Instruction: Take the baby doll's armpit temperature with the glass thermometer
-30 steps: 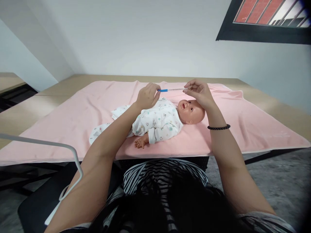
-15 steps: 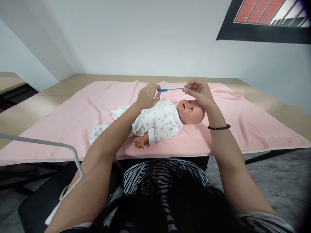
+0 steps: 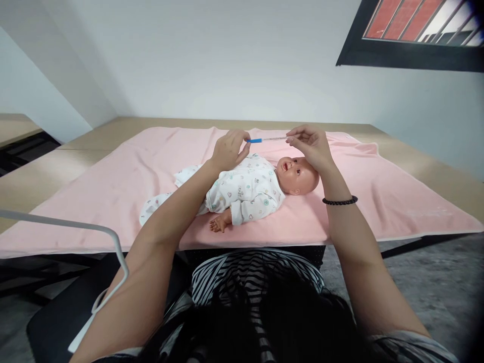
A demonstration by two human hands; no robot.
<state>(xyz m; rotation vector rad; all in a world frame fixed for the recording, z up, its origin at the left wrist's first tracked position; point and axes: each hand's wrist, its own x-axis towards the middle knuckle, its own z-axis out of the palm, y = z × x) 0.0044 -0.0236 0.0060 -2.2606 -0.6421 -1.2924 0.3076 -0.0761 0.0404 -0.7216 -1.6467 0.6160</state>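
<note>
A thin glass thermometer [image 3: 273, 138] with a blue end is held level above a baby doll [image 3: 247, 189]. My left hand [image 3: 230, 149] pinches the blue end between thumb and fingers. At the other tip, the fingertips of my right hand [image 3: 309, 145] are closed on the clear stem. The doll lies on its back in a white patterned suit, head to the right, mouth open. Part of its legs is hidden behind my left forearm, and my right wrist overlaps the top of its head.
A pink blanket [image 3: 378, 201] covers most of the wooden table [image 3: 49, 174]. A white cable [image 3: 75, 222] crosses at lower left, over a black chair [image 3: 56, 312]. The wall with a dark-framed window [image 3: 408, 58] stands behind the table.
Almost nothing differs. The view has shifted very slightly; both hands still hold the thermometer above the doll.
</note>
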